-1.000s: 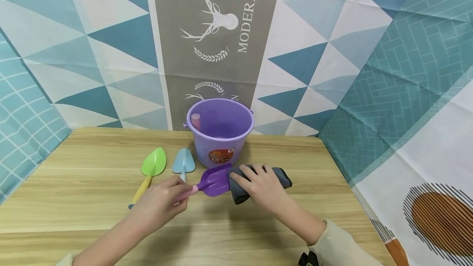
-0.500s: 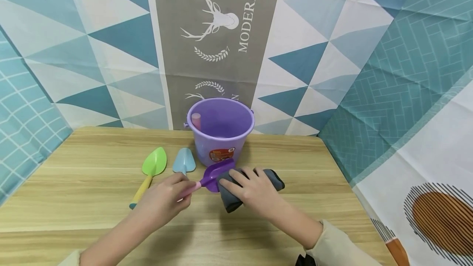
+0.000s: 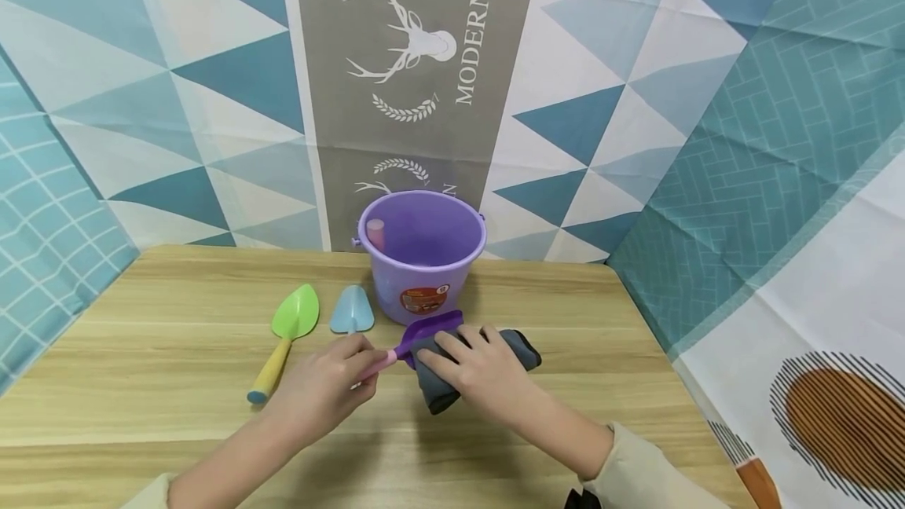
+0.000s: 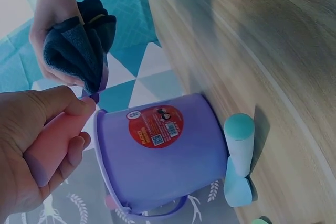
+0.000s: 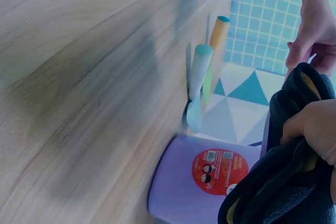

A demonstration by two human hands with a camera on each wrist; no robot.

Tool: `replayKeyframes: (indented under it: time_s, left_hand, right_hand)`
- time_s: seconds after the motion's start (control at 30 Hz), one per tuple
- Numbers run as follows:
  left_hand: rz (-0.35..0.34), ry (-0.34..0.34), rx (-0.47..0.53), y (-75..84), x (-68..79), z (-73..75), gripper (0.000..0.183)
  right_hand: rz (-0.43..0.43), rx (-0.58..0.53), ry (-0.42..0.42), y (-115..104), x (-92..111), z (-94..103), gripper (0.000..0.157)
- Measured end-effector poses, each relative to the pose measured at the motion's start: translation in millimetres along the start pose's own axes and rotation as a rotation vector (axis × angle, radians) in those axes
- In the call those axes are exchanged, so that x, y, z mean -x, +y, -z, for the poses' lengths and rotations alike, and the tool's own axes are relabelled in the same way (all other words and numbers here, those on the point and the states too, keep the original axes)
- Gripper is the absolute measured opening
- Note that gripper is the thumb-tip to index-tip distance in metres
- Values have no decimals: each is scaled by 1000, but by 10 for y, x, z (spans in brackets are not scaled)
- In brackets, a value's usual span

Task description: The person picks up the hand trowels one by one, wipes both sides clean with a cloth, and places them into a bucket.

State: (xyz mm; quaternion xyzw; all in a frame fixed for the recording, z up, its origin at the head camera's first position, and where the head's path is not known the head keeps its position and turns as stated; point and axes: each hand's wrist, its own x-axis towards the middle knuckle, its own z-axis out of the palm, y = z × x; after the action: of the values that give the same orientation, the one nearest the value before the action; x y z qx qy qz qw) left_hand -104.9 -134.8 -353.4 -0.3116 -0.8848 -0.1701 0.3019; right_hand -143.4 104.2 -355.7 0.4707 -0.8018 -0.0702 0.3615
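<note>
My left hand grips the pink handle of a purple toy shovel, held above the table. In my right hand is a folded dark grey cloth, wrapped against the shovel's blade and covering much of it. The right wrist view shows the thumb pressing into the folds of the cloth. Just behind the shovel stands a purple bucket with a red label. A pink-handled thing pokes up inside it; its lower end is hidden.
Left of the bucket lie a light blue toy shovel and a green toy shovel with a yellow handle. All rest on a wooden table. Patterned cloth hangs behind the table and along its sides.
The cloth and right hand have shifted left and slightly down along the shovel, covering more of its blade. My left hand has moved a little right and down with the handle.
</note>
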Motion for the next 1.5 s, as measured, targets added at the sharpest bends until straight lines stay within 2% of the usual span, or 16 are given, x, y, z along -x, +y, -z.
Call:
replayKeyframes:
  time_s: [0.27, 0.47, 0.57, 0.7, 0.87, 1.03, 1.2, 1.27, 1.33, 1.5]
  left_hand:
    - [-13, 14, 15, -44, 34, 7, 32]
    - [-48, 64, -23, -109, 83, 26, 33]
    - [-38, 70, -32, -134, 106, 32, 32]
    - [-12, 63, -26, -145, 119, 26, 30]
    - [3, 60, -25, -123, 89, 4, 30]
    - [37, 3, 10, -78, 53, -8, 30]
    - [49, -37, 24, -53, 37, -25, 27]
    - [47, -38, 23, -52, 38, -28, 26]
    - [36, -28, 23, -55, 40, -28, 27]
    - [-23, 9, 35, -73, 55, -28, 29]
  right_hand:
    - [-35, -25, -49, 96, 98, -68, 27]
    - [-61, -20, -49, 223, 176, -82, 30]
    - [-79, -22, -37, 285, 193, -71, 31]
    - [-91, -33, -24, 332, 185, -58, 40]
    - [-73, -59, 17, 318, 124, -49, 48]
    - [-35, -68, 76, 255, 46, -86, 49]
    - [24, -56, 123, 178, -25, -130, 33]
    - [42, -33, 140, 154, -51, -141, 29]
    - [49, -6, 153, 138, -69, -146, 31]
    - [40, 24, 147, 139, -75, -149, 32]
